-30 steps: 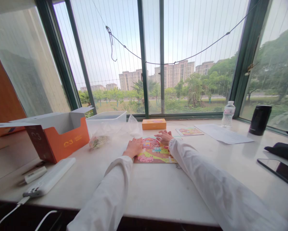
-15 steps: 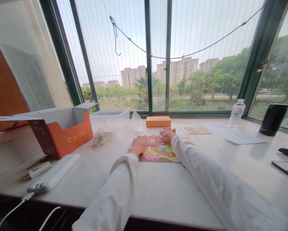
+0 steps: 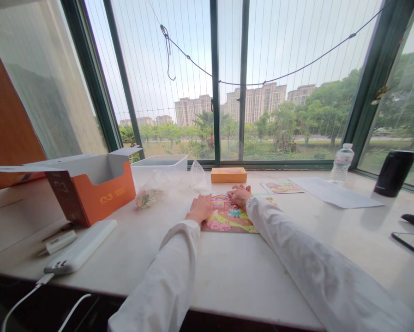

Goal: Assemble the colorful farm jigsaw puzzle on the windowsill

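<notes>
A colourful illustrated sheet or board [image 3: 228,223] lies flat on the white tabletop in front of me. It shows a red-roofed house, a pink patch and a yellow-green path. My left hand [image 3: 200,208] rests on its left edge with the fingers stretched out flat. Over the upper part of the picture, my right hand [image 3: 240,196] is bent downward with its fingers drawn together. Whatever may be between those fingertips is too small to make out. Just beyond the sheet stands an orange-yellow box [image 3: 228,175].
An orange carton [image 3: 105,196], a clear plastic bin [image 3: 160,162] and a plastic bag [image 3: 149,198] stand left; nearer is a white power bank [image 3: 84,246] with a cable. Rightward are a smaller picture card [image 3: 282,187], white paper [image 3: 334,193], a bottle [image 3: 342,163], black cylinder [image 3: 394,174] and phone [image 3: 412,243].
My right hand has shifted very slightly over the picture, its fingers a little more bent. My left hand stays at the left edge. The whole view has moved slightly.
</notes>
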The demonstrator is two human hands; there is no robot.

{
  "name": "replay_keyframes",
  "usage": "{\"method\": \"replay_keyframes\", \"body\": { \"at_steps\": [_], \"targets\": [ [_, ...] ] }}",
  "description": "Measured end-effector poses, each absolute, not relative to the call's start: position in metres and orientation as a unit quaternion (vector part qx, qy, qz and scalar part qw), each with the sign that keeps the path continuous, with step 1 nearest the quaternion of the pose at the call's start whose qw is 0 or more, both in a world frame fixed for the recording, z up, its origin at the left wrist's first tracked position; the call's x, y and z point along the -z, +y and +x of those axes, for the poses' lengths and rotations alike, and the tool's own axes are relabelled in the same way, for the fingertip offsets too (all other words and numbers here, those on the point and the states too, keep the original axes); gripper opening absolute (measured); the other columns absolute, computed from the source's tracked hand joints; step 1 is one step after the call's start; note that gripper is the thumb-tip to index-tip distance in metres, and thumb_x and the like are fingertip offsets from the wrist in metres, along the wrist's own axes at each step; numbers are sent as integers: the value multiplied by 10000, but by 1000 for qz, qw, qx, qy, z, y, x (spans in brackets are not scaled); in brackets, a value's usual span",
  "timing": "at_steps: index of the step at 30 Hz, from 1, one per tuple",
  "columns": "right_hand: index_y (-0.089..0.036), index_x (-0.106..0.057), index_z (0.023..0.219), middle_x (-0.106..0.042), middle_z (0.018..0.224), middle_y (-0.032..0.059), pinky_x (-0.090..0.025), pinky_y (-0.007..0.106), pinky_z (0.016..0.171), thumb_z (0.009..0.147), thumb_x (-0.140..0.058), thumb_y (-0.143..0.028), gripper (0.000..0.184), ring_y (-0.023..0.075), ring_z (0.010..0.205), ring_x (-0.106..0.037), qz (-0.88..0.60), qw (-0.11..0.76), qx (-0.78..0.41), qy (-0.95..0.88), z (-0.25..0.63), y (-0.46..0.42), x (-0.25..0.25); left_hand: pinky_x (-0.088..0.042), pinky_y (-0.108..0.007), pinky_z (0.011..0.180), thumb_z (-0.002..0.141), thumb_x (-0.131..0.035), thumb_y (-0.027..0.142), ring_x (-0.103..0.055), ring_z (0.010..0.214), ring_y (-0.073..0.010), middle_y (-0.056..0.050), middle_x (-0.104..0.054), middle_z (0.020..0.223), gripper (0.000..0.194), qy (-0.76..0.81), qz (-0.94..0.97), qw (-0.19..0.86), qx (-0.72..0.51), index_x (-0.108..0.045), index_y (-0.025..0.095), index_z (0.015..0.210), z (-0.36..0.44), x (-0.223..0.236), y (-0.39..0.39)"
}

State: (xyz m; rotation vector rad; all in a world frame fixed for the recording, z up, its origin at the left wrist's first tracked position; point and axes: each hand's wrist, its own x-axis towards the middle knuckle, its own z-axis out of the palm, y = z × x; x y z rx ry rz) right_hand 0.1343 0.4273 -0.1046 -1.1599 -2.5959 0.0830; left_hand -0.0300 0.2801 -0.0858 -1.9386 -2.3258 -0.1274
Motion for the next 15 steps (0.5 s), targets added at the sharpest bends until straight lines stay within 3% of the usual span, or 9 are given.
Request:
{"method": "replay_keyframes", "body": {
  "at_steps": [9,15],
  "targets": [
    [-481,-536,1369,-482,1451,23,-247,491,1019,998,-241,-543,478,292,1266,-380,-387,93,-42,-916,117,402,97,-369,-478,1069,975,-307,282,-426,1342,-278,-120,-533,1442,508,-759,-646,71,42,-412,190,1463,-32,88,281],
    [-443,-517,1397,-455,1490,32,-244,510,1041,1000,-237,-533,494,286,1308,-366,-399,101,-47,-910,122,399,91,-368,-473,1072,970,-314,277,-430,1341,-276,-117,-536,1440,499,-760,-644,79,43,-428,189,1448,-32,87,278]
  ]
}}
